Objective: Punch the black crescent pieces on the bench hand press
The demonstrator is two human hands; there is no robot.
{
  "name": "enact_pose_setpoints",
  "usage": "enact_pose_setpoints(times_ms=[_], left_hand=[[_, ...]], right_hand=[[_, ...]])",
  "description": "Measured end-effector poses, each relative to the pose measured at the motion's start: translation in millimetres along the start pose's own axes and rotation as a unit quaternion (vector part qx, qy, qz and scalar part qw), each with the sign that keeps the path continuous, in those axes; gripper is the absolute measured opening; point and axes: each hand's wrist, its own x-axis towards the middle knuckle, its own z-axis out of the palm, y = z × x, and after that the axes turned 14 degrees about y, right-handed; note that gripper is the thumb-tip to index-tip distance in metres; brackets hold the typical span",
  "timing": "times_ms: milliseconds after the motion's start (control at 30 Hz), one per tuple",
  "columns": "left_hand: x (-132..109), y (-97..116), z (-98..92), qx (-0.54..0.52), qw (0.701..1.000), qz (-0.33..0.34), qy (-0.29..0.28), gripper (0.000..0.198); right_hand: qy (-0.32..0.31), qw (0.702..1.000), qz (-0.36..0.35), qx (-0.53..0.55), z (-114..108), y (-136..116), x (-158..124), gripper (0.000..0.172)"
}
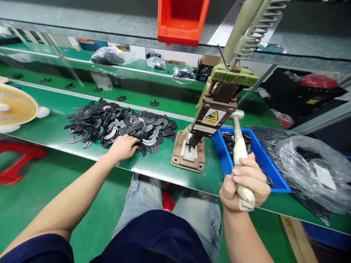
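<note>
My left hand (124, 147) is at the front edge of a heap of curved black plastic pieces (90, 122). Its thumb and forefinger are close together on a piece at the heap's edge, partly hidden by the fingers. My right hand (245, 182) is wrapped around the press lever (240, 146), whose grip is covered in cream-coloured wrapping. The lever joins a green hand press (212, 113) with a yellow warning label. Under the ram, a small black piece (189, 147) sits on the light plate of the press base (182, 160).
A blue bin (281, 186) of dark parts stands right of the press, beside clear plastic bags (309, 160). Behind the heap, spaced black pieces (154, 103) lie on a green strip. A fan (16, 106) is at left; a red bin (178, 34) hangs overhead.
</note>
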Motion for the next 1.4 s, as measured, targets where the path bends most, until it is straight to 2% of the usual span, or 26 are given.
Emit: enact_pose_setpoints(times_ms=[167,233,300,433,567,667,767,833,900,1000,1133,1233,1300,1400], left_hand=[[6.0,9.8,-7.8,-0.018,0.998,0.004,0.059,0.034],[6.6,20.5,-15.7,-0.061,0.994,0.002,0.095,0.034],[8.0,35.8,-23.3,-0.107,0.989,0.007,0.107,0.035],[16.7,72.8,-24.6,-0.133,0.987,0.066,0.055,0.035],[29.8,105.5,-3.0,-0.172,0.981,0.091,0.016,0.025],[36.6,124.8,17.2,-0.259,0.965,0.032,-0.001,0.017],[42.5,138.5,35.0,-0.353,0.929,-0.108,0.006,0.024],[48.7,143.2,44.4,-0.384,0.903,-0.192,0.031,0.027],[57.8,143.2,49.6,-0.395,0.889,-0.226,0.052,0.027],[74.8,134.5,44.9,-0.387,0.897,-0.205,0.061,0.027],[91.6,117.3,24.5,-0.297,0.945,-0.113,0.075,0.026],[92.0,115.4,19.5,-0.269,0.962,-0.034,0.020,0.021],[87.4,120.5,23.9,-0.289,0.956,-0.037,-0.022,0.023],[80.5,129.2,33.0,-0.339,0.934,-0.110,-0.023,0.024]], right_hand=[[-0.016,1.000,-0.003,-0.001,-1.3,-2.2,0.3,0.025],[-0.014,1.000,-0.003,-0.001,-1.4,-2.2,0.1,0.025],[-0.006,1.000,0.000,-0.001,-0.5,-2.2,-0.5,0.025],[0.006,1.000,0.003,-0.006,1.3,-3.4,-1.6,0.025],[-0.014,1.000,0.003,-0.011,-1.1,-5.6,-0.6,0.025],[-0.026,1.000,0.006,-0.014,-3.4,-6.9,0.8,0.025],[-0.031,0.999,-0.004,-0.019,-3.5,-7.4,1.5,0.026],[-0.029,0.999,-0.006,-0.023,-2.4,-7.5,1.6,0.025],[-0.024,0.999,-0.003,-0.028,-1.5,-7.7,1.5,0.023],[-0.024,0.999,-0.001,-0.031,-1.4,-8.3,1.8,0.023],[-0.028,0.999,-0.006,-0.025,-1.3,-7.6,1.9,0.022],[-0.011,1.000,-0.014,-0.023,1.0,-5.8,1.2,0.020],[0.003,0.999,-0.022,-0.023,2.5,-4.7,0.6,0.020],[0.002,0.999,-0.021,-0.025,2.5,-4.1,0.4,0.020]])
